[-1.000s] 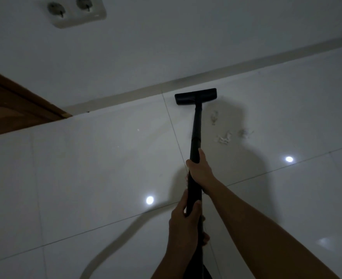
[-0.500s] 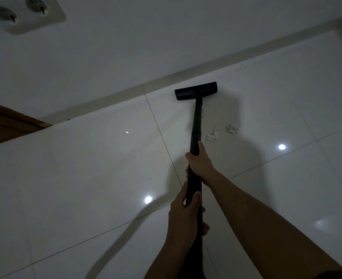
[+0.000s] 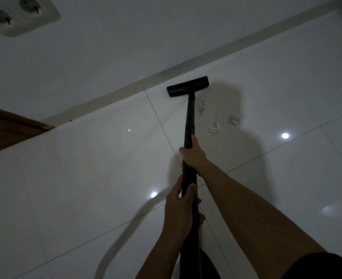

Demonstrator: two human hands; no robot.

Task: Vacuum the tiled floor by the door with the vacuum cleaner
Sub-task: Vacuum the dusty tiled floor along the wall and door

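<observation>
Right hand (image 3: 193, 156) grips the wand (image 3: 189, 117) nearer the nozzle (image 3: 187, 86), probably to steer; left hand (image 3: 179, 208) grips farther back to push; scraps (image 3: 214, 128) lie near the nozzle.

We see two bare forearms, the left forearm (image 3: 156, 252) and the right forearm (image 3: 246, 204), uncovered from wrist to elbow. Above the right elbow sits a loose black short sleeve of soft fabric (image 3: 325, 265), its curved hem showing at the lower right corner. A smaller patch of dark cloth (image 3: 209, 265) shows at the bottom edge between the arms; we cannot tell which garment it belongs to. The left hand (image 3: 178, 210) and right hand (image 3: 193, 156) are bare, and in this dim light we make out no finer detail.
</observation>
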